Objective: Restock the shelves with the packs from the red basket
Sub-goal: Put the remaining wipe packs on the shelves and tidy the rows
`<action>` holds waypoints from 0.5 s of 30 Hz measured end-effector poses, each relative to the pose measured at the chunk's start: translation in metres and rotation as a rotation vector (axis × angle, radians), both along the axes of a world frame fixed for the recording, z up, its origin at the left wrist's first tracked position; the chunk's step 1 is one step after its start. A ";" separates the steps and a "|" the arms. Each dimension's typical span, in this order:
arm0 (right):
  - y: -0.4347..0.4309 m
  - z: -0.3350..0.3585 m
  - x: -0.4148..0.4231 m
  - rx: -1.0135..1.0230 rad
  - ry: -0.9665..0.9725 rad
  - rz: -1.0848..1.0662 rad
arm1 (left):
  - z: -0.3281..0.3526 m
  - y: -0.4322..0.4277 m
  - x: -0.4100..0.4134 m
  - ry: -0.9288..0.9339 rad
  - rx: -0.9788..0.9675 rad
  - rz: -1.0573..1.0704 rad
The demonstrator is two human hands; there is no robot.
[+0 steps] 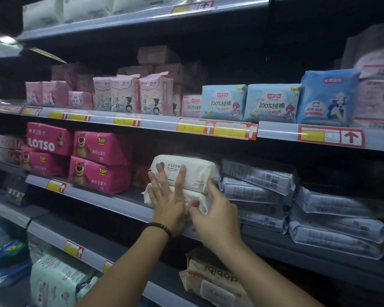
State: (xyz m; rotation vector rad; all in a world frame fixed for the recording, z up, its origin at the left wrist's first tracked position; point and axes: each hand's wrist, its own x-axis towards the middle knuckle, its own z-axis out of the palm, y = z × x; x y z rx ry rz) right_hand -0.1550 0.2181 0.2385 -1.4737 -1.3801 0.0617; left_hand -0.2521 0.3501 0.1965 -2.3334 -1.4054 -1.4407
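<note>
White wipes packs (186, 171), two stacked, two hands (169, 200) pressing them

The wet-wipe packs (186, 171) are cream white with dark print and a small round emblem. The Lotso packs (98, 160) are hot pink, with a brown bear and yellow-green lettering. The cotton pad packs (248, 103) are pale blue with red labels. The stacked packs (259, 180) are grey-white, the shelf tags (217, 128) yellow and red with white arrows, and the bracelet (159, 228) dark
</note>
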 end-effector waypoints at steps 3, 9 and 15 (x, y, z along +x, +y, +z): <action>0.001 0.002 -0.002 -0.024 -0.053 0.027 | 0.004 0.002 -0.007 -0.015 -0.063 -0.025; 0.000 0.004 -0.006 -0.138 -0.145 0.062 | 0.003 0.003 -0.010 -0.009 -0.073 -0.010; -0.016 0.014 0.008 -0.256 -0.100 0.146 | 0.010 -0.013 -0.014 0.154 -0.169 0.093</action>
